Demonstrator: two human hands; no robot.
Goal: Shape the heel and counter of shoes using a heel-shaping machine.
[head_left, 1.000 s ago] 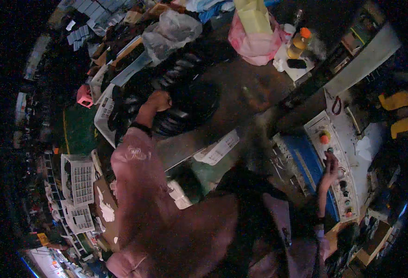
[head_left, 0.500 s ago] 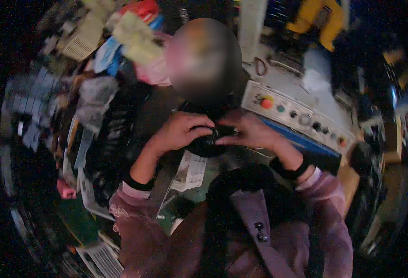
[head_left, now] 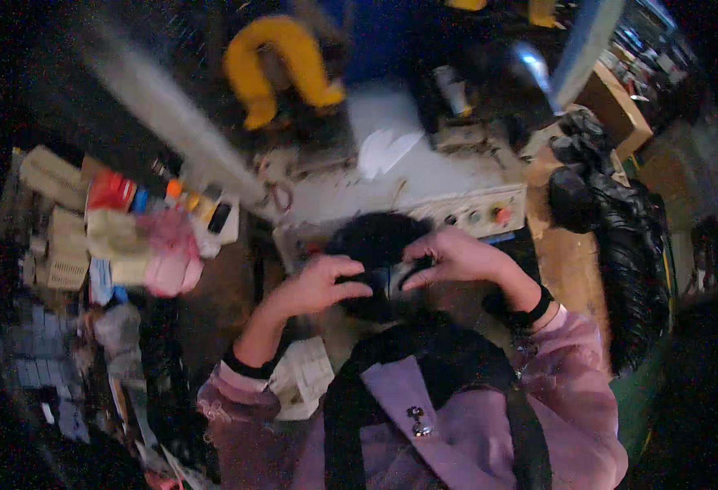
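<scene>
In front of my chest, both hands hold a dark, rounded black piece (head_left: 375, 237), one at each side. My left hand (head_left: 314, 286) has thumb and fingers curled in against its left side. My right hand (head_left: 461, 260) grips its right side in the same way, thumb below and fingers above. Blur and darkness hide the piece's exact kind and what its middle looks like. Just beyond it lies a pale control panel (head_left: 465, 214) with a red button and several dark knobs. A printed paper sheet (head_left: 303, 377) sits below my left forearm.
A pink plastic bag (head_left: 171, 257) and pale plastic baskets (head_left: 66, 249) crowd the left. At the right, glossy black ribbed pieces (head_left: 636, 269) are heaped beside a brown board (head_left: 567, 269). Farther off are a yellow arched part (head_left: 281, 53) and a crumpled white sheet (head_left: 387, 151).
My view has swung right, bringing the control panel and yellow part to the middle and the bags farther left. Both hands stay on the black piece, with their fingers slightly farther apart.
</scene>
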